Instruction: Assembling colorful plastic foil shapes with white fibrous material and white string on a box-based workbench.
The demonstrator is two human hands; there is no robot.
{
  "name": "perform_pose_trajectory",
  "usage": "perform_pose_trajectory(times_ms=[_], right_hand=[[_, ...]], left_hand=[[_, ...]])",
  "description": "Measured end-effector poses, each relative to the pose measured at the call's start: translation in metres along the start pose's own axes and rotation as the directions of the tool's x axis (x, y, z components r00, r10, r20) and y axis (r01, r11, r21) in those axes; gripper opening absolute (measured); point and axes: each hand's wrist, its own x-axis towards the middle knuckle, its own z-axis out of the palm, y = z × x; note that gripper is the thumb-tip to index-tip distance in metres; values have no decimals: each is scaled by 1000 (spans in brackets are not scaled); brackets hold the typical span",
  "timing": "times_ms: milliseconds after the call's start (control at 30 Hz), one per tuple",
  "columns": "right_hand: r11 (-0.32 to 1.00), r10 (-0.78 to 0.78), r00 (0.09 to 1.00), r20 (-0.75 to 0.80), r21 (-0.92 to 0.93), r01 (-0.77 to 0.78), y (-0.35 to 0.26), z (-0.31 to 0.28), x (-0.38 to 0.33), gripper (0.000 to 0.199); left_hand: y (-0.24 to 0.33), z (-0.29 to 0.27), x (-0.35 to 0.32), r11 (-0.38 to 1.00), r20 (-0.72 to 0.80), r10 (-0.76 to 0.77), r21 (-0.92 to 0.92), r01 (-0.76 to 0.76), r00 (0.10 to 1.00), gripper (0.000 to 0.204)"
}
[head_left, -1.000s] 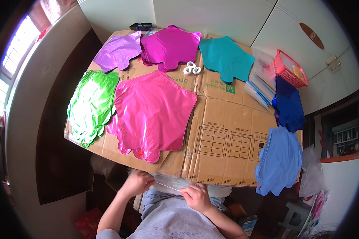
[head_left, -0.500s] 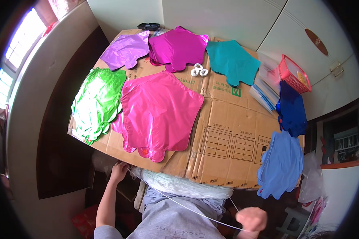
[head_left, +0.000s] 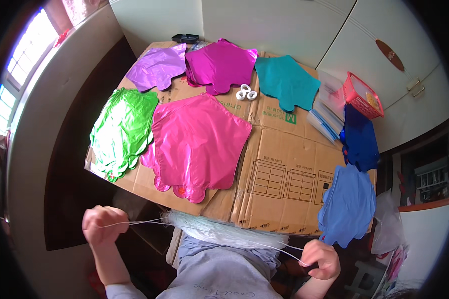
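My left hand (head_left: 104,225) is closed on one end of a thin white string (head_left: 204,230) at the lower left. My right hand (head_left: 322,258) pinches the other end at the lower right. The string is stretched across my lap between them. A bundle of pale translucent strings (head_left: 224,232) lies on my lap at the near edge of the flattened cardboard (head_left: 284,174). On the cardboard, just beyond my hands, lies a stack of flat pink foil balloons (head_left: 197,142).
More flat foil balloons lie around: green (head_left: 122,129), purple (head_left: 157,67), magenta (head_left: 220,65), teal (head_left: 286,81), dark blue (head_left: 360,139), light blue (head_left: 348,204). White tape rolls (head_left: 246,93) sit mid-table. A red basket (head_left: 362,94) and clear plastic packets (head_left: 323,124) are at right.
My hands were close together at my lap a second ago. They have spread apart, left hand out to the left and right hand to the right, drawing the string taut between them.
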Motion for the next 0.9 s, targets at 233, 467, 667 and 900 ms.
perform_pose_trajectory(times_ms=[233,467,667,900], right_hand=[[903,-138,989,52,-404,147,-35,4,79,36],[965,-24,999,-26,260,30,-32,64,151,43],[737,86,995,-52,676,-28,-18,28,126,26],[784,245,965,-98,605,-137,25,18,96,33]], left_hand=[[58,98,91,980,224,-88,193,44,971,27],[28,198,160,908,696,-376,408,93,612,32],[-2,153,159,910,653,-98,363,-197,751,29],[-49,107,96,903,437,-362,-53,425,823,23]])
